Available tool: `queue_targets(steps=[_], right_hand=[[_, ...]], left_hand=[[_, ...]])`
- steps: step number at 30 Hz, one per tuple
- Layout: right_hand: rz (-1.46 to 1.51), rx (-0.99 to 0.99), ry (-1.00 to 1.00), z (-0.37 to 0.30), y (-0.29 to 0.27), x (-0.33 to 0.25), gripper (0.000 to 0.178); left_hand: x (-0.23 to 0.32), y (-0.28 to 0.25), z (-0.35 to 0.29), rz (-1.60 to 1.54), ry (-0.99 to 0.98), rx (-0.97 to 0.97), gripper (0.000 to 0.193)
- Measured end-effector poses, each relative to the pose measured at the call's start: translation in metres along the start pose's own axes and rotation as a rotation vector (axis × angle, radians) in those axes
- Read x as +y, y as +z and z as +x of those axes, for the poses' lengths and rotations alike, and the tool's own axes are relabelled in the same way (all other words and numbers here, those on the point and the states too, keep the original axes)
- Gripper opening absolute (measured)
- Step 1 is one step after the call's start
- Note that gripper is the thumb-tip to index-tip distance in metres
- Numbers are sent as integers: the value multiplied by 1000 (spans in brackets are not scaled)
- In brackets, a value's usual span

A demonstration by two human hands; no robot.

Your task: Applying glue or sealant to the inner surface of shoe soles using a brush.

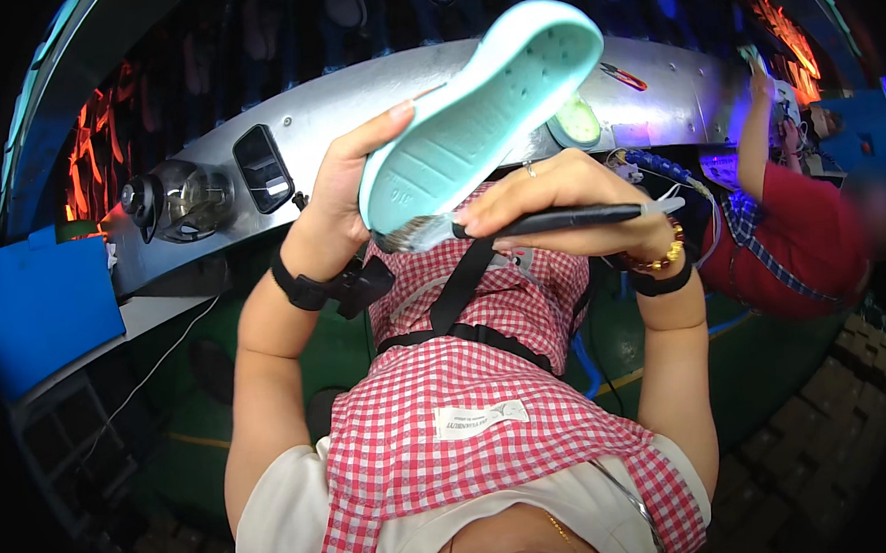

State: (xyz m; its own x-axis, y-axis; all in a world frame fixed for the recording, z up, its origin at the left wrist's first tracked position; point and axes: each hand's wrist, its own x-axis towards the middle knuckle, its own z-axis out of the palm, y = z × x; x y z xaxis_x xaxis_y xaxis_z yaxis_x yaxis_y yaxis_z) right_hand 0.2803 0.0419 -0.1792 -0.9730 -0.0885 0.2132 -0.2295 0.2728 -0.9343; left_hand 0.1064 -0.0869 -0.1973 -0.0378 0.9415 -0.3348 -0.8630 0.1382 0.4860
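A pale mint-green shoe sole (480,114) is held up in front of me, tilted, with its toe end to the upper right and its inner face toward me. My left hand (336,192) is closed on its heel end, thumb along the near side. Between the fingers of my right hand (579,189) is a brush (575,218) with a black handle. Its bristles meet the lower heel edge of the sole, close to my left hand. The left fingertips behind the sole are hidden.
A curved metal bench (343,91) runs across the far side. On it are a dark glass pot (194,199), a phone (262,169), a shallow dish with pale green contents (577,121) and red-handled snips (625,77). A co-worker in red (787,243) is at the right.
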Motion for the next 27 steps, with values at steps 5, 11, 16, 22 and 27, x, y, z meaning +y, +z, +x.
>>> queue_targets(steps=[5, 11, 16, 22, 27], right_hand=[[-84, 10, -83, -2, -4, -5, 20], [-269, -159, -46, -4, -5, 3, 17], [-446, -165, -22, -10, -11, 4, 23], [-349, 20, -55, -16, -15, 12, 21], [-52, 23, 145, -20, -7, 19, 23]], left_hand=[[1, 2, -10, 138, -72, 54, 39], [3, -4, -18, 411, -92, 142, 41], [3, -7, -20, 429, -91, 155, 42], [3, -12, -25, 409, -33, 202, 42], [1, -20, -23, 351, 34, 202, 44]])
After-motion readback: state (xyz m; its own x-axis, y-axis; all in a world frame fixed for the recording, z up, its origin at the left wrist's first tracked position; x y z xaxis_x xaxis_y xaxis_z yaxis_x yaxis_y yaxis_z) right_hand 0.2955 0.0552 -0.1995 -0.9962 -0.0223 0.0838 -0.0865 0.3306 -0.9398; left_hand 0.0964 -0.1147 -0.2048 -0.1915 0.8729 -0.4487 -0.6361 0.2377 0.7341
